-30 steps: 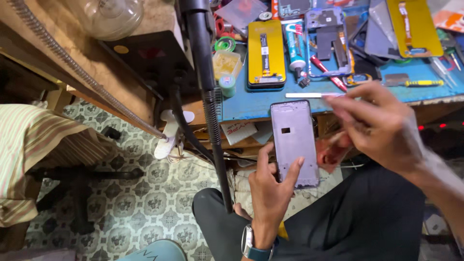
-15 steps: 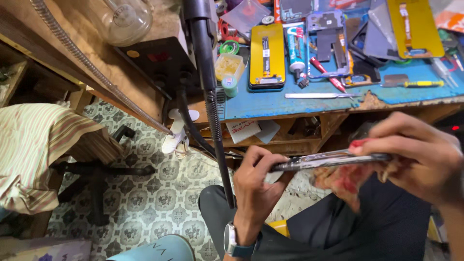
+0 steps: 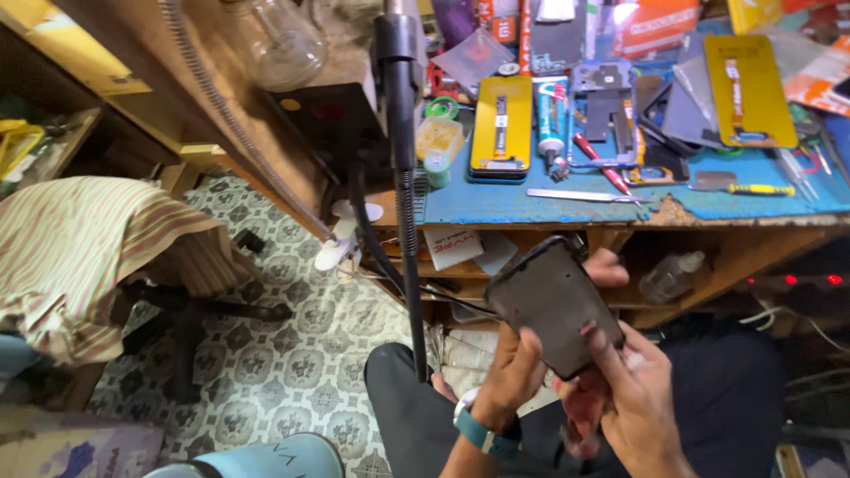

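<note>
Left hand (image 3: 513, 372): we clasp the dark phone (image 3: 553, 305).
Right hand (image 3: 633, 398): pinches its lower edge.
Risk: it could slip, held over the floor.

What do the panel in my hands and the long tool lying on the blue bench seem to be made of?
Dark panel: likely glass or plastic, smooth, with a faint sheen, dark all over. Long tool: probably bare metal, thin, flat and silvery against the worn blue bench top.

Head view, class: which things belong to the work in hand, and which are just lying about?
In hand:
- dark phone, held by both hands
- left hand
- right hand

Lying about:
- yellow-backed panel on the blue bench
- red-handled screwdriver
- metal tweezers
- glass flask
- striped cloth
</note>
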